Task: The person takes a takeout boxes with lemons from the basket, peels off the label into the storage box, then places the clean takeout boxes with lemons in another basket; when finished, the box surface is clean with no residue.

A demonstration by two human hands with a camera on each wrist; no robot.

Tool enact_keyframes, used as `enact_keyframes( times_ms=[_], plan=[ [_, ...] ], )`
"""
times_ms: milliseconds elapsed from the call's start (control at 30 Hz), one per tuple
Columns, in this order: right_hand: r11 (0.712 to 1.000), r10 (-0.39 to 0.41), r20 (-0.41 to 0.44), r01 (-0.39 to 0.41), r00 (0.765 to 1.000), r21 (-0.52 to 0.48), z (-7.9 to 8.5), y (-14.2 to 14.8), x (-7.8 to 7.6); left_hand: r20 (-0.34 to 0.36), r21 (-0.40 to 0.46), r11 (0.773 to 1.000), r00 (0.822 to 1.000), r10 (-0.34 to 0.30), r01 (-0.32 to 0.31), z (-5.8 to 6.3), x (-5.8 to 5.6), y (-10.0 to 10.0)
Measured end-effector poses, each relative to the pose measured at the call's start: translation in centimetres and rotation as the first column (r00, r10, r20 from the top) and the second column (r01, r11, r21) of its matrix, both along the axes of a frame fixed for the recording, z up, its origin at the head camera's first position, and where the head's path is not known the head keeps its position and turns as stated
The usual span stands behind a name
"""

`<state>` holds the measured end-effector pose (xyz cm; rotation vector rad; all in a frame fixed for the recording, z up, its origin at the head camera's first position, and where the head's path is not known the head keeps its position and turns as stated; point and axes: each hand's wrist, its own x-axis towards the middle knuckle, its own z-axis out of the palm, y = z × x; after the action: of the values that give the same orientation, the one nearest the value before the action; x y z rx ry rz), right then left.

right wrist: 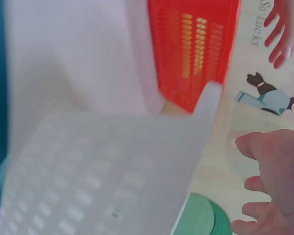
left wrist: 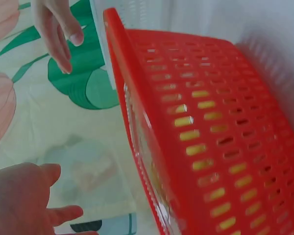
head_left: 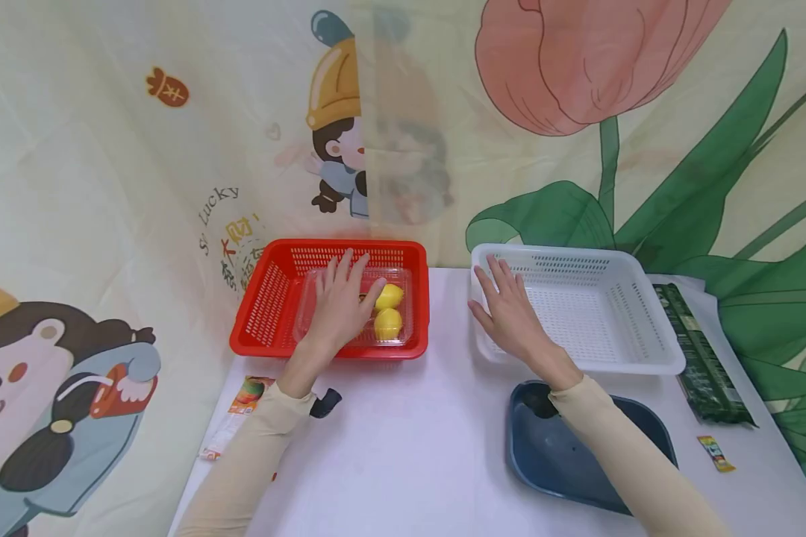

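My left hand (head_left: 340,307) hovers above the red basket (head_left: 263,328), fingers spread and holding nothing. Inside that basket lies a clear plastic box (head_left: 406,298) with rounded yellow pieces (head_left: 388,324) at its right; the hand hides its left part. In the left wrist view, yellow shows through the slots of the red basket wall (left wrist: 181,88), and the hand (left wrist: 24,200) is apart from it. Over the left end of the white basket (head_left: 634,306) is my right hand (head_left: 513,313), fingers extended. The right wrist view shows this hand (right wrist: 279,181) beside the white rim, gripping nothing.
A dark blue basin (head_left: 578,462) stands in front of the white basket, partly under the right forearm. To the right lie a dark green packet (head_left: 701,358) and a small colourful sachet (head_left: 716,453). An orange-and-white packet (head_left: 242,403) sits by the left forearm. Printed cloth (head_left: 430,112) hangs behind.
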<state>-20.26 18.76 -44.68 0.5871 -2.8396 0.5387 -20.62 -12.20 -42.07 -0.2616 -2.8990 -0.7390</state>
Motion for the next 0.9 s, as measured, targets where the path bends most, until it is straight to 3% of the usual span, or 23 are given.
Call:
enact_keyframes(
  times_ms=[300,600,767,900],
  plan=[
    [0.996,0.031,0.027,-0.029,0.999,-0.085,0.8,-3.2,-0.2,0.026,0.1,0.993,0.998,0.061,-0.063,0.8,-0.8,-2.4],
    [0.983,0.073,0.109,-0.053,0.991,-0.173,0.3,-6.2,-0.3,0.181,0.198,0.969,0.977,0.114,-0.15,1.0,-1.8,-5.4],
    [0.978,0.099,0.146,-0.069,0.984,-0.195,-0.5,-7.2,-0.2,0.324,0.241,0.95,0.939,0.113,-0.198,0.7,-2.2,-7.2],
    [0.974,0.108,0.18,-0.068,0.978,-0.218,-1.0,-7.9,-0.1,0.443,0.223,0.941,0.886,0.135,-0.255,0.6,-2.4,-8.3]
  ],
)
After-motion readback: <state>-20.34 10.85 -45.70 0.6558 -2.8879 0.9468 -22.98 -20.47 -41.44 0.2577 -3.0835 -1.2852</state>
